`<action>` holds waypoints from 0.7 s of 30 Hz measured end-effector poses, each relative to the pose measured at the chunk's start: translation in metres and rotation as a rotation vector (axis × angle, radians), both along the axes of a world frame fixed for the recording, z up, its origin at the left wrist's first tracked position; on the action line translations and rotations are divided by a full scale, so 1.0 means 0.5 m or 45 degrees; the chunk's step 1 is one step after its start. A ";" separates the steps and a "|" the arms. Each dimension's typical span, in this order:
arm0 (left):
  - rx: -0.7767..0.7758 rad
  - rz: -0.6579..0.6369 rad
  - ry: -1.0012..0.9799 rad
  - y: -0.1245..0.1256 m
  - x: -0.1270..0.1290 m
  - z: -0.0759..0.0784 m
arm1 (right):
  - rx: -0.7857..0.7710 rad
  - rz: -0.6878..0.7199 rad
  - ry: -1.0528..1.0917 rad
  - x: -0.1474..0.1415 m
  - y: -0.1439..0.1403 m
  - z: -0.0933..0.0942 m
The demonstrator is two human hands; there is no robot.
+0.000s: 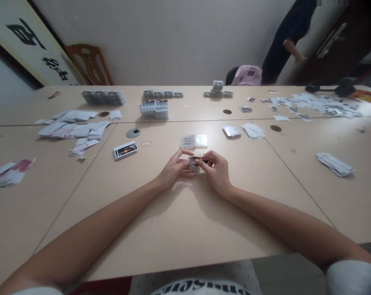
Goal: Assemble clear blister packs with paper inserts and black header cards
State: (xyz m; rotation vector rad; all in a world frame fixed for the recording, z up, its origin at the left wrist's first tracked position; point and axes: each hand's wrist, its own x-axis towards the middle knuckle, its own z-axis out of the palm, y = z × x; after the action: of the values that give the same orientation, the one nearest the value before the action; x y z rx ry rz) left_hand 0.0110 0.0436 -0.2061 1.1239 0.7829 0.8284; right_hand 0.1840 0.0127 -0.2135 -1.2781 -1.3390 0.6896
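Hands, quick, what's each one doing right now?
Left hand: closed on the small case.
Right hand: closed on the same case.

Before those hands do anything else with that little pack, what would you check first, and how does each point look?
1. Both hands on the small pack: ok, left hand and right hand pinch it together.
2. Pack resting near the table: ok.
3. Clear packs just behind the hands, apart from them: ok.
4. Printed card to the left, out of the way: ok.
5. Pack closed or open: cannot tell, fingers hide it.
6. Other person far off: ok.
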 end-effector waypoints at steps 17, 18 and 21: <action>0.073 0.066 0.048 0.026 0.008 -0.009 | 0.003 0.005 0.041 -0.005 0.021 -0.007; 0.080 0.072 0.045 0.037 0.010 -0.009 | 0.006 0.008 0.059 -0.006 0.032 -0.010; 0.115 0.101 0.041 0.078 0.017 -0.011 | 0.027 0.025 0.106 -0.009 0.071 -0.014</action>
State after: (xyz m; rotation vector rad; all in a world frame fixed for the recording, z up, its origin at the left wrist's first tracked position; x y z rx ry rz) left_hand 0.0194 0.0825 -0.2116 1.1947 0.8279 0.9212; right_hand 0.1793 0.0485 -0.2203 -1.2080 -1.2896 0.7324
